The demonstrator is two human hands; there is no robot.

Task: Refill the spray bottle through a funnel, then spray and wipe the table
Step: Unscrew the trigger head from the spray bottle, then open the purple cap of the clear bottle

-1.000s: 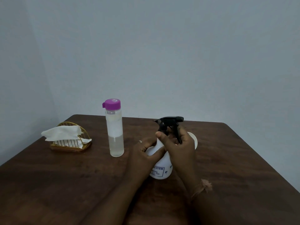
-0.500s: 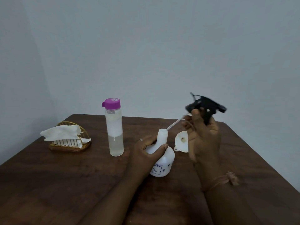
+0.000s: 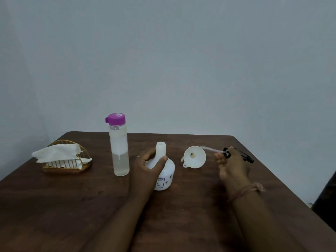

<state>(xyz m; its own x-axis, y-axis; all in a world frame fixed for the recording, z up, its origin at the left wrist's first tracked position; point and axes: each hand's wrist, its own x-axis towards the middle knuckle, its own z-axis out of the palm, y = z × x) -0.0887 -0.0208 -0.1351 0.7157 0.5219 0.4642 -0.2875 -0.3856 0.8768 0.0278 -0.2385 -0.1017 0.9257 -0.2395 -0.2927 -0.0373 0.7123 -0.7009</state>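
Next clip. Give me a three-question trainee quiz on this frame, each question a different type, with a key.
1. True or false: the spray bottle has its neck uncovered.
2. Which hand holds the spray head?
A. left hand
B. right hand
C. neither
3. Fill in: the funnel lies on the table between the spray bottle and the ____ hand.

Key:
1. True. The white neck stands open, with the left hand gripping the bottle below it.
2. B. The right hand grips the black spray head low over the table, its tube pointing toward the funnel.
3. Right. The funnel is not yet in the bottle, and the purple-capped water bottle stands closed.
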